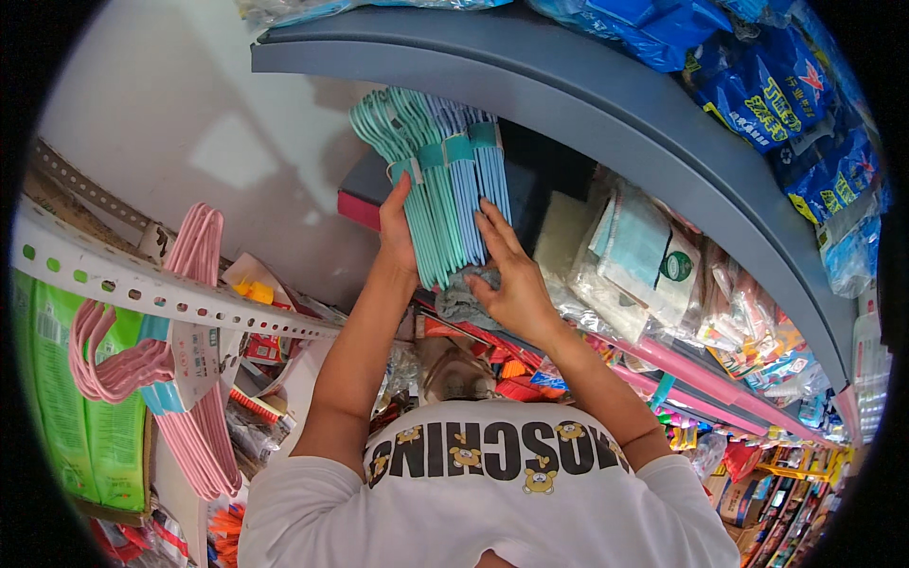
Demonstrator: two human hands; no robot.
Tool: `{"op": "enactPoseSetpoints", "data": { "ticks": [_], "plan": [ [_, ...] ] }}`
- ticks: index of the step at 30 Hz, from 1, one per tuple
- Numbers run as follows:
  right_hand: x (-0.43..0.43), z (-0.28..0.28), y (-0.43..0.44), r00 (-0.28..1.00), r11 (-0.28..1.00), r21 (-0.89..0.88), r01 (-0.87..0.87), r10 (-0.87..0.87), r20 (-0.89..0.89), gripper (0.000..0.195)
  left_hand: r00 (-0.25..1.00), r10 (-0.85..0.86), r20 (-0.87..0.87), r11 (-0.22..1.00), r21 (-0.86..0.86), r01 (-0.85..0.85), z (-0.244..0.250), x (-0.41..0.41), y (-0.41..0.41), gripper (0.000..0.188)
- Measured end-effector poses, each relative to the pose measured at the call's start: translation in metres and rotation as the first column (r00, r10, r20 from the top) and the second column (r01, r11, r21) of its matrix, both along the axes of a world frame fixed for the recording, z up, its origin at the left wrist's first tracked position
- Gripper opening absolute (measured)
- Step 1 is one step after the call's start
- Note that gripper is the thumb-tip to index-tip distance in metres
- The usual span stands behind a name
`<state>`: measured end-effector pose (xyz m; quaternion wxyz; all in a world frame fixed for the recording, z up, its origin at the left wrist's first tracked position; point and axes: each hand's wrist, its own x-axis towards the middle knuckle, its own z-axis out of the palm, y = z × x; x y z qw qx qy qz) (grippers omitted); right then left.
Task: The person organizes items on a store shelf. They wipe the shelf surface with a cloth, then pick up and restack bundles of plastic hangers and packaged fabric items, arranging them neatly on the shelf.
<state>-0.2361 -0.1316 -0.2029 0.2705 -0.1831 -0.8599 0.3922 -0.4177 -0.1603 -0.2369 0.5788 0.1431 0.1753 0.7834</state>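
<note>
Several banded bundles of clothes hangers stand side by side under the grey shelf edge, green hangers (434, 220) at the left and blue hangers (465, 206) at the right. My left hand (399, 231) lies against the outer left side of the green ones, thumb up near the band. On the right, my right hand (513, 273) touches the blue ones with its fingertips, fingers spread and thumb apart. Whether either hand bears any weight cannot be told. A grey cloth (465, 302) lies just below the hangers' lower ends.
Overhead curves a grey shelf (568, 85) with blue plastic packs (767, 92) on it. Bundled pink hangers (195, 426) hang by a perforated white metal rail (142, 284) at the left. Plastic-wrapped cloths (632, 248) lie on the shelf at the right.
</note>
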Motion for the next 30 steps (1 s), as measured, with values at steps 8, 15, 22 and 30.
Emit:
{"op": "enactPoseSetpoints", "data": {
  "ticks": [8, 15, 22, 30],
  "plan": [
    [-0.003, -0.002, -0.005, 0.998, 0.997, 0.053, -0.060, 0.058, 0.035, 0.073, 0.995, 0.098, 0.017, 0.992, 0.072, -0.099, -0.010, -0.002, -0.015, 0.070],
    [0.003, -0.020, 0.004, 1.000, 0.993, 0.114, -0.025, 0.025, -0.005, 0.076, 0.994, 0.052, 0.094, 0.993, 0.097, -0.061, -0.021, 0.000, -0.005, 0.070],
    [0.015, -0.017, -0.016, 0.956, 0.961, 0.013, 0.278, -0.275, -0.103, 0.082, 0.994, 0.036, 0.103, 0.995, 0.090, -0.045, -0.022, 0.003, -0.007, 0.066],
    [0.007, -0.021, 0.009, 0.994, 0.980, -0.178, 0.086, -0.095, -0.046, 0.084, 0.993, -0.026, 0.118, 0.989, 0.150, 0.008, -0.020, 0.002, -0.007, 0.074]
  ]
}}
